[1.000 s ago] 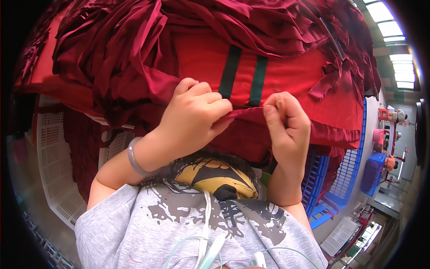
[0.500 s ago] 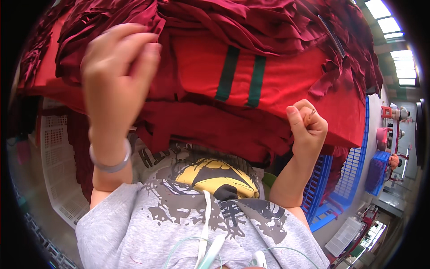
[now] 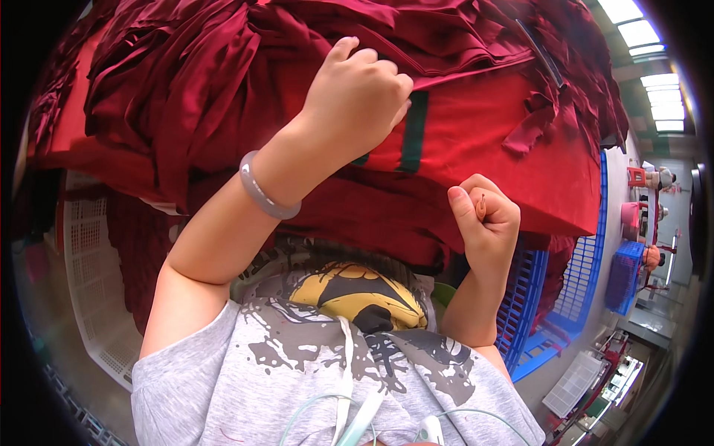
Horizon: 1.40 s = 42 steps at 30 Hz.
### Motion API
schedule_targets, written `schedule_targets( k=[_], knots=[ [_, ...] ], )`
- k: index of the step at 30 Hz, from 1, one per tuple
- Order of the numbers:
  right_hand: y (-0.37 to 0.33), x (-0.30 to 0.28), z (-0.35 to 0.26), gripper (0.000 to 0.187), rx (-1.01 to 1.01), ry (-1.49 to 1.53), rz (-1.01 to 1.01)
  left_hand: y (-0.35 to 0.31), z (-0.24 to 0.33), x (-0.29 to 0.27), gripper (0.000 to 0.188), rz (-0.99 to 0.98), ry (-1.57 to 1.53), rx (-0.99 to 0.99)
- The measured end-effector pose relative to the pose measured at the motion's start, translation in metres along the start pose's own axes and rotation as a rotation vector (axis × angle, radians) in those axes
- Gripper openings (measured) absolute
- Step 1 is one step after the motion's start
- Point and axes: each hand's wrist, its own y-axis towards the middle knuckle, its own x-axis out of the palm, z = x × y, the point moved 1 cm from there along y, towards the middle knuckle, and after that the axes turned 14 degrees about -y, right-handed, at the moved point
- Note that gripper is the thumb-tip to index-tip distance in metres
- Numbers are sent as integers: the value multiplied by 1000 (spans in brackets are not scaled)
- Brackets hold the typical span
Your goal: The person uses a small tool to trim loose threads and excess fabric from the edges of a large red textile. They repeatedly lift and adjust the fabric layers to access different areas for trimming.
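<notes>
My left hand, with a pale bangle at its wrist, is curled above the red cloth-covered surface. Its fingertips are turned down and hidden, so whatever it may grip does not show. Dark red satin-like fabric is heaped beside and beyond it. Lower right, my right hand is closed in front of the red surface's near edge. A small brownish piece with a dark tip shows among its fingers, too small to name. Two dark green stripes cross the red cover, partly behind my left hand.
More dark red fabric hangs over my lap. A white perforated basket stands at left, blue plastic crates at right. A long, narrow dark object lies on the heap's right side. People sit far right.
My left hand has swung right across the fabric, from the left heap to over the green stripes, its fingers now curled. My right hand has shifted slightly left and stays closed.
</notes>
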Motion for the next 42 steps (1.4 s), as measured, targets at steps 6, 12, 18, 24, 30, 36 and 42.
schedule_targets(
  k=[6, 12, 18, 24, 30, 36, 42],
  knots=[
    [12, 13, 4, 38, 263, 212, -56, -18, -2, -30, 10, -51, -263, 95],
    [51, 32, 8, 31, 494, 762, -50, -54, -3, -46, 16, -2, -473, 299],
    [82, 7, 27, 27, 411, 1146, 60, -89, -21, -60, 25, 4, -458, 198],
    [82, -102, 85, 18, 173, 1222, 205, -115, -57, -100, 36, 95, -347, 165],
    [36, -213, 138, 23, 97, 1160, 395, -125, -83, -117, 27, 299, -24, -41],
    [12, -310, 198, 27, 282, 766, 833, -115, -64, -94, 20, 310, 147, -51],
    [8, -416, 256, 30, 529, 483, 977, -98, -45, -72, 20, 237, 114, -37]
  ],
)
